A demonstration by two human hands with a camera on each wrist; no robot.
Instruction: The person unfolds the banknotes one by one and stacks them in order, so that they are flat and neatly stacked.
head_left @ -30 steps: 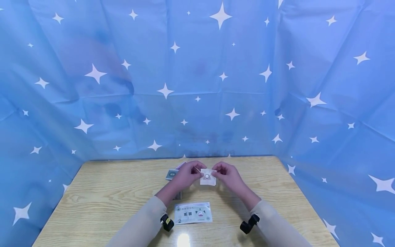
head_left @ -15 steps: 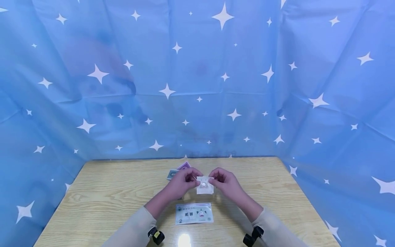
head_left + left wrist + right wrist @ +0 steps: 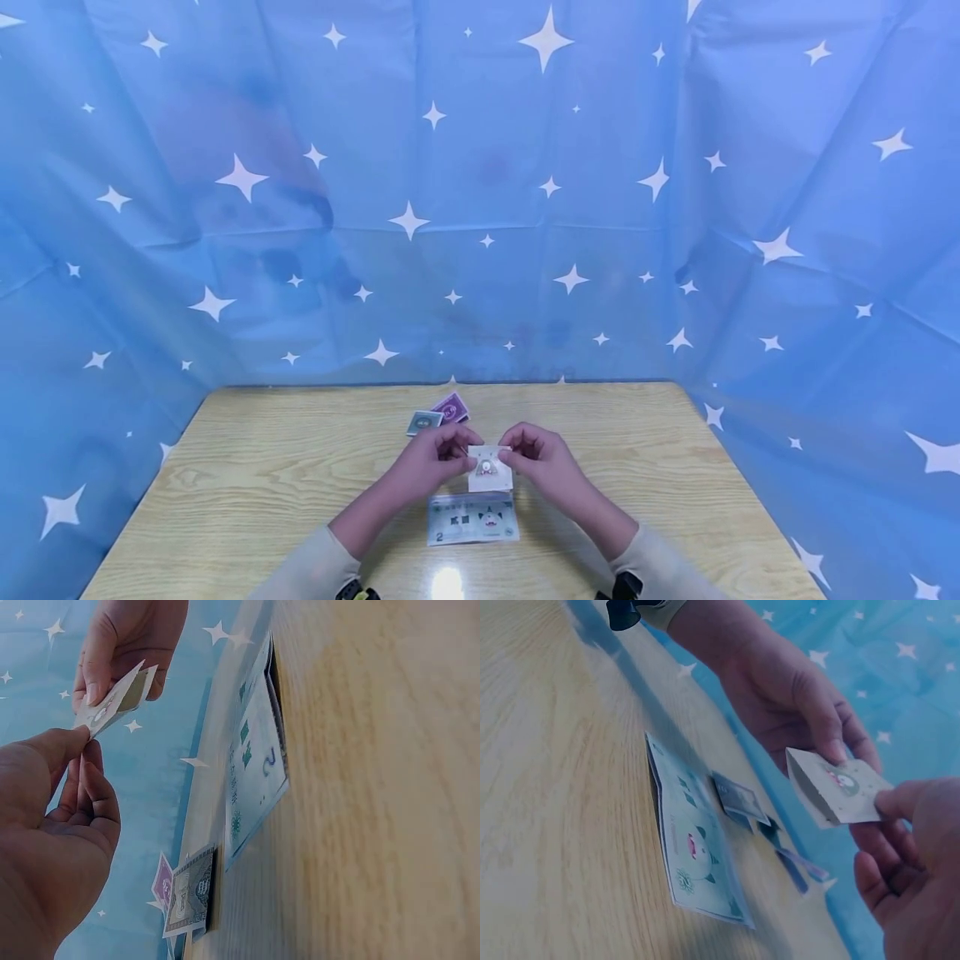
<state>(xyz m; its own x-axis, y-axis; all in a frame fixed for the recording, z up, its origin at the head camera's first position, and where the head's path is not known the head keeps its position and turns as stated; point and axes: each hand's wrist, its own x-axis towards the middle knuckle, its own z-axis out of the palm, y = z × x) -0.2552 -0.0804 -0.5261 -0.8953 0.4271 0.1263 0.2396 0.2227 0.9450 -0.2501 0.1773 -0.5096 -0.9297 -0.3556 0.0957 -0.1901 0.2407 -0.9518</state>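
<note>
A folded cream play banknote (image 3: pixel 489 477) with a small cartoon figure on its face is held up off the table between both hands. My left hand (image 3: pixel 435 460) pinches its left edge between thumb and fingers. At the opposite edge, my right hand (image 3: pixel 546 462) grips it the same way. From the right wrist view, the two halves of the folded banknote (image 3: pixel 840 787) stand slightly apart at the side. A pale green banknote (image 3: pixel 465 529) marked 2 lies on the table nearer to me, and the held one overlaps its far edge in the head view.
Beyond my left hand lie a folded purple banknote (image 3: pixel 452 407) and a folded teal one (image 3: pixel 423 422), overlapping. A grey folded banknote (image 3: pixel 191 889) shows in the left wrist view. All rest on the wooden table (image 3: pixel 285 483), with a blue starry curtain (image 3: pixel 480 183) behind it.
Both hands have drawn the folded banknote toward me and slightly left, to above the far edge of the green one. The purple and teal folded banknotes have come more into sight.
</note>
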